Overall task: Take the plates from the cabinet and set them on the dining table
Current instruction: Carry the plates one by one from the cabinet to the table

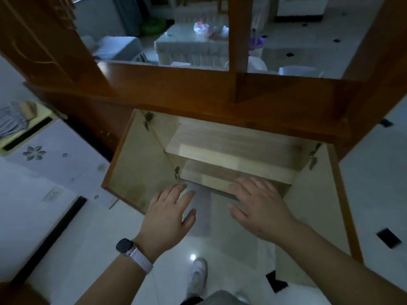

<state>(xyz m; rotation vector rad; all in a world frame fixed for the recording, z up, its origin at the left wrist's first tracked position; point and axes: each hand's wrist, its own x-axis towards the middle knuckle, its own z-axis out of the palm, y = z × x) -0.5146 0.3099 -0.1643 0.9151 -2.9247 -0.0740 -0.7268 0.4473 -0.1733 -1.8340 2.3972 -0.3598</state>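
Observation:
The low wooden cabinet (220,95) stands in front of me with both doors swung wide. The left door (132,164) and the right door (317,194) show pale inner faces. Two light wood shelves (231,148) are visible inside, and I see no plates on them. My left hand (169,212), with a watch on the wrist, hovers flat with fingers spread before the opening. Beside it, my right hand (257,205) is also flat and spread, its fingertips at the lower shelf's front edge. Neither hand holds anything.
A table with a pale cloth (191,47) and small items stands beyond the wooden divider. White glossy floor tiles with black accents (388,237) lie below. My white shoe (198,276) is on the floor. A light switch plate (51,193) sits on the left wall.

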